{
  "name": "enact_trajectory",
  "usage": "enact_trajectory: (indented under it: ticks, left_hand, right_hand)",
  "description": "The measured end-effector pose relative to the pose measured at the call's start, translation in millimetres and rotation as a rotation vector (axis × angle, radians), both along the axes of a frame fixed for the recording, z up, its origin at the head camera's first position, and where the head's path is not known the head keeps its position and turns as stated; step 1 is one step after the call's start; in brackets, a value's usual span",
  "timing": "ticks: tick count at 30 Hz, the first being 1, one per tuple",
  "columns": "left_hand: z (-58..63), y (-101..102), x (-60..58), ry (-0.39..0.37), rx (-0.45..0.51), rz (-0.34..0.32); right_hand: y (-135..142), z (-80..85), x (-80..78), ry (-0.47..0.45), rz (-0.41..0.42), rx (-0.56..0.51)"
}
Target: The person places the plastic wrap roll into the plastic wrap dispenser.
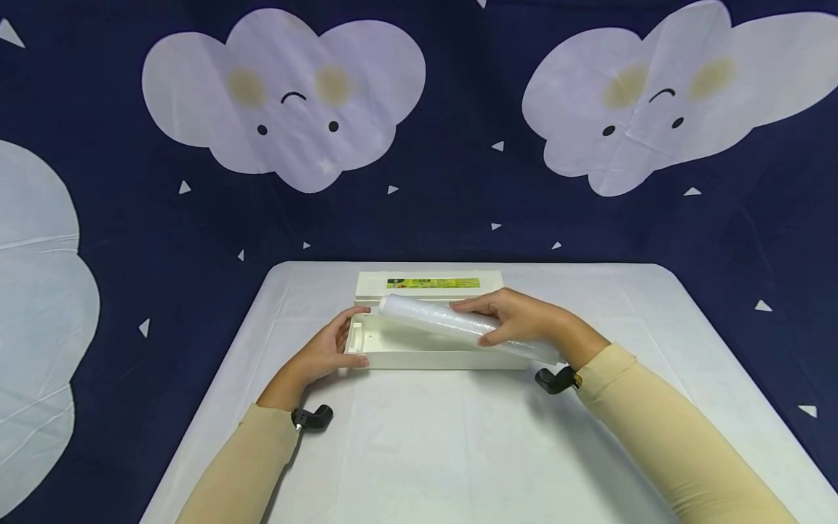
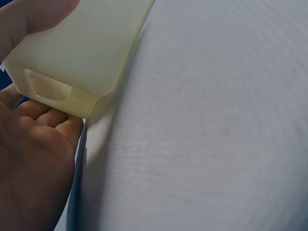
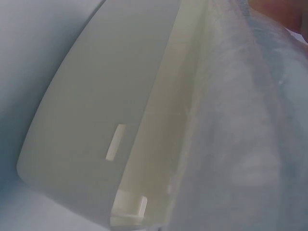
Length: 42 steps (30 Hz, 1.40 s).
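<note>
On the white tabletop (image 1: 406, 451), the left hand (image 1: 327, 349) gripped the left end of a long, open white plastic box (image 1: 432, 360); the right hand (image 1: 527, 320) gripped a shiny, cylindrical plastic-film roll (image 1: 425, 317) slanting over it. A flat white lid (image 1: 373, 286) lay just on the far side.

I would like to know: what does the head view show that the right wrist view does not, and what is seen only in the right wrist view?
Only the head view: the left hand gripping one end of the white box, the white lid with its green label behind, and the cloud-patterned backdrop.

Only the right wrist view: a small pale rectangle, perhaps a slot, in the box's outer wall.

Both: the open box, the plastic wrap roll and at least part of the right hand.
</note>
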<state>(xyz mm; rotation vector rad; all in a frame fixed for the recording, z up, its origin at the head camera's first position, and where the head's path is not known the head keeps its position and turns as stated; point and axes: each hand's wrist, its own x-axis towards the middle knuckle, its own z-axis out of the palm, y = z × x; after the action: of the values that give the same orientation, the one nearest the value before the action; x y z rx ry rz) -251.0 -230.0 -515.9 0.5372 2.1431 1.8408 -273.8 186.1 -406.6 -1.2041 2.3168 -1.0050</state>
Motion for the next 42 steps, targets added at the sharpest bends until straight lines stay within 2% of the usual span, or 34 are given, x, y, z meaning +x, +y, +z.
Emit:
enact_trajectory:
  ticks: [8, 16, 30, 42]
  left_hand:
    - [0.5, 0, 0.3, 0.003, 0.027, -0.015]
    - [-0.7, 0, -0.3, -0.004, 0.028, -0.012]
    - [-0.7, 0, 0.2, 0.014, 0.026, -0.013]
    - [-0.5, 0, 0.9, 0.018, 0.022, -0.014]
  right_hand:
    - [-2, -0.8, -1.9, -0.003, 0.024, -0.009]
    - [-5, -1.2, -2.5, -0.068, 0.066, -0.059]
    - [-9, -3.3, -7.0, -0.123, 0.065, -0.03]
    - [-16, -0.8, -8.9, -0.138, 0.101, -0.021]
